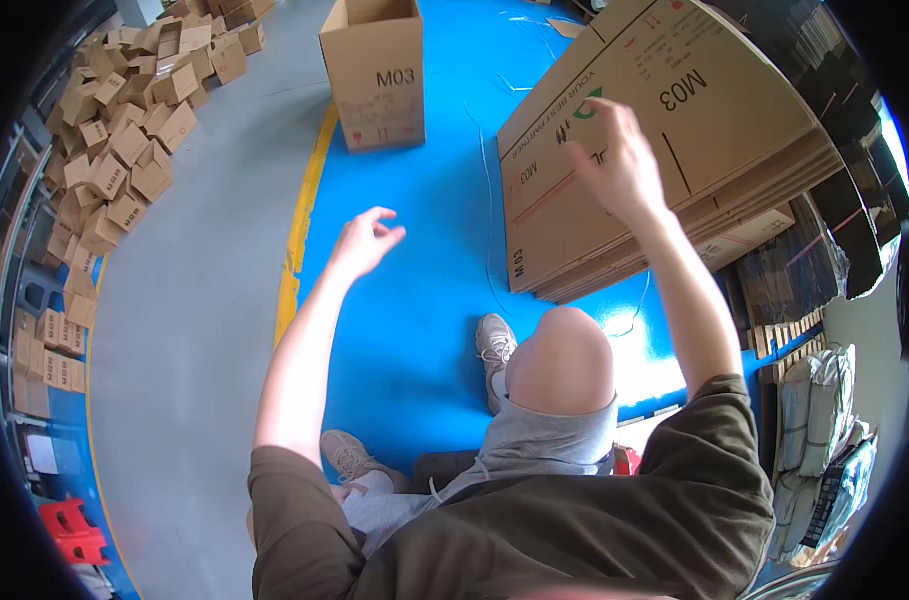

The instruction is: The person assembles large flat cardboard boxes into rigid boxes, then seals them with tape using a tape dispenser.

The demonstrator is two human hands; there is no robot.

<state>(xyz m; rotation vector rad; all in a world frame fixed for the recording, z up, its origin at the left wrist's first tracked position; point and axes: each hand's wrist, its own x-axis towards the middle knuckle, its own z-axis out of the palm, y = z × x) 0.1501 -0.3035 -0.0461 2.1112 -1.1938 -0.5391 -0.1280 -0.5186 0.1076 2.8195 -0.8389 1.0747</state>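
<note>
— What does the head view show of the hands?

— The right hand (619, 160) is raised in the upper middle-right of the frame, fingers spread and loosely curled, over the top sheet of a stack of flattened cardboard boxes (674, 150). It seems to touch or hover just above that top sheet; I cannot tell which. It has no hold on anything.

— And the other one?

— The left hand (366, 242) sits left of centre, in the air above the blue floor (424, 220). Its fingers are half curled, thumb and forefinger close together, nothing in its grasp. It is well apart from the stack, which lies to its right.

— Where does the stack lie?

— It fills the upper right of the frame, resting on the blue floor, its near corner pointing down toward the person's bare knee (562, 355). The sheets are tilted across the picture, with dark lettering on the top one.

— What else is around?

— An upright, open cardboard box (376, 75) stands at the top centre, beyond the left hand. A yellow line (299, 235) divides the blue floor from grey floor (194, 300), and a heap of small folded cartons (124, 130) spreads along the upper left. A white sneaker (494, 345) rests beside the knee, and bundles wrapped in plastic (819, 430) sit at the lower right.
</note>
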